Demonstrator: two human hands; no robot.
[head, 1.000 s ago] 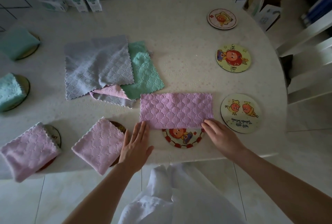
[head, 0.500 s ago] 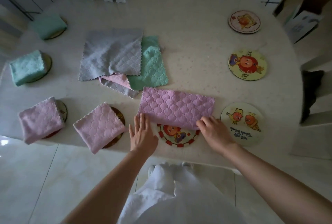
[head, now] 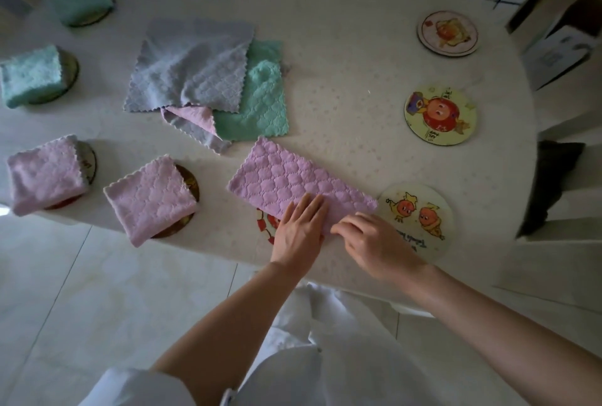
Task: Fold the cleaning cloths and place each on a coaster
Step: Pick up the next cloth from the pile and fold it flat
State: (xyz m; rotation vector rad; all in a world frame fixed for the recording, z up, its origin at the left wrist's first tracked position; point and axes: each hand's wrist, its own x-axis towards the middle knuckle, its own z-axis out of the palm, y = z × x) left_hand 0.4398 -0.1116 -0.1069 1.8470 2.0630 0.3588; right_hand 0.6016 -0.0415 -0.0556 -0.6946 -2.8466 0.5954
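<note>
White desk (head: pixel 342 63) fills most of the view, w/ pale floor tiles below it & a tiled wall at the back. The pink cloth (head: pixel 293 177) lies near the front edge, folded into a long strip & set on a slant. Its near part covers most of the red coaster (head: pixel 265 225). Its right end is just beside the orange-faces coaster (head: pixel 420 216).

The left hand (head: pixel 299 229) lies flat on the near part of the strip. Its fingers (head: pixel 309 210) are straight & close together, pressing down, holding nothing. The right hand (head: pixel 374 242) is just beside it. Its fingers (head: pixel 348 226) are bent & look to pinch the near edge of the strip, tho the tips are partly hidden, so not 100% sure.

Step in hand, I think: fold the strip once more to make a square. To do it well:
- keep the flat hand in the middle as a hinge
- lift the right end & bring it over to the left end
- match the wavy edges, then smooth it flat

It looks soft & floppy, so go slow or the corners may slip. Then put the square in the middle of the red coaster.

Two pink squares (head: pixel 151 195) & two green squares (head: pixel 31 75) sit on coasters at the left. A grey cloth (head: pixel 192 66) & a green cloth (head: pixel 257 96) lie unfolded in the middle. Two bare coasters (head: pixel 440 115) wait at the right, so approx. half done.
</note>
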